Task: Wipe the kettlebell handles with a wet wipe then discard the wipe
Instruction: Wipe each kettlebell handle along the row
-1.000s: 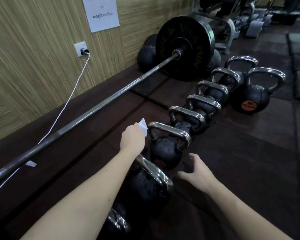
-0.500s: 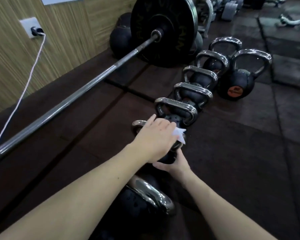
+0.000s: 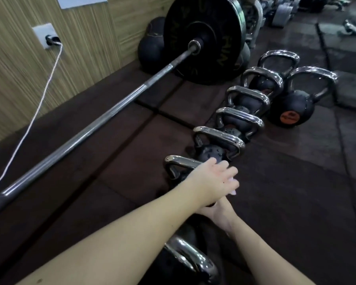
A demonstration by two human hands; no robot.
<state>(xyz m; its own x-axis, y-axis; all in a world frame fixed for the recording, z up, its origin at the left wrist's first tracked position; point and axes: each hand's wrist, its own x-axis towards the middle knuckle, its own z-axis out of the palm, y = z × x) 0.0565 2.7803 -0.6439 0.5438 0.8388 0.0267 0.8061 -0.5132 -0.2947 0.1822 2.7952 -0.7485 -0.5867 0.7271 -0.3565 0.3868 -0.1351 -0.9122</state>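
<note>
A row of black kettlebells with chrome handles runs away from me across the dark floor. My left hand (image 3: 213, 182) lies over the right end of the second kettlebell's handle (image 3: 180, 161), pressing a white wet wipe (image 3: 233, 191) of which only a small corner shows under the fingers. My right hand (image 3: 219, 212) sits just below, mostly hidden by the left hand, against that kettlebell's body. The nearest kettlebell's handle (image 3: 191, 258) is at the bottom, under my left forearm. The third kettlebell's handle (image 3: 219, 136) is bare.
A long barbell (image 3: 103, 122) with a large black plate (image 3: 203, 38) lies to the left of the row. A white cable (image 3: 35, 112) hangs from a wall socket (image 3: 46, 34). A kettlebell with an orange label (image 3: 292, 108) stands right of the row.
My left hand slid right along the second kettlebell's handle, uncovering its left end. The wipe is now nearly hidden under the fingers. The right hand stays beneath.
</note>
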